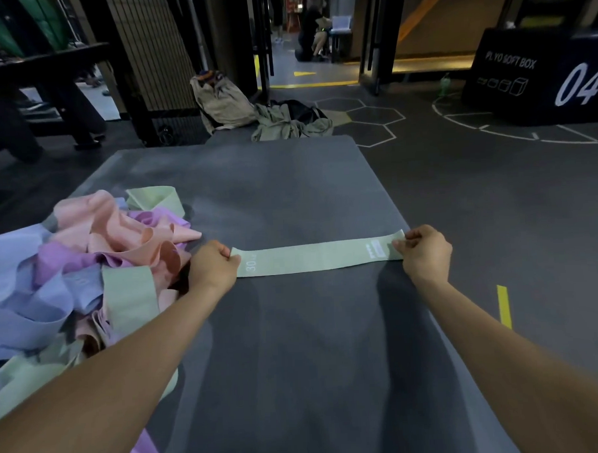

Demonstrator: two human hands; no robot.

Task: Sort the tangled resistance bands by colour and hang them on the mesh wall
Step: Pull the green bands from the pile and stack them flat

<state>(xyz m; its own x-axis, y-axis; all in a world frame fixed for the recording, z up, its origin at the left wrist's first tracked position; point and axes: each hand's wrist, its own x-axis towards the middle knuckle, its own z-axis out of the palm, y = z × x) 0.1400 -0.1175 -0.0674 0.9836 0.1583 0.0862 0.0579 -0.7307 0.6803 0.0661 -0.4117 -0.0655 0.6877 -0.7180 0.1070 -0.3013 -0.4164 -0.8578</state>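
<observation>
- The left hand point(213, 264) pinches the left end of a green band point(317, 257), fingers curled over the edge with the knuckles up.
- The right hand point(425, 251) pinches the band's right end the same way, thumb and fingers closed on the fabric.
- The band runs flat and straight between the two hands on a grey mat point(296, 346), its right end slightly farther from the person than its left.
- Just right of the left hand the band shows a white "30"; just left of the right hand it carries a small white label.
- Directly left of the left hand, touching the wrist, lies a tangled pile point(87, 269) of bands in pink, purple, blue and pale green, spreading along the left forearm towards the near edge of the view.
- Beyond both hands, past the mat's far edge, sit a beige bag point(225, 102) and some crumpled clothes point(286, 122) on the dark floor.
- Far beyond the right hand stands a black box point(541, 78) marked "04".
- Near the right forearm, off the mat, a yellow strip point(504, 306) is on the floor.
</observation>
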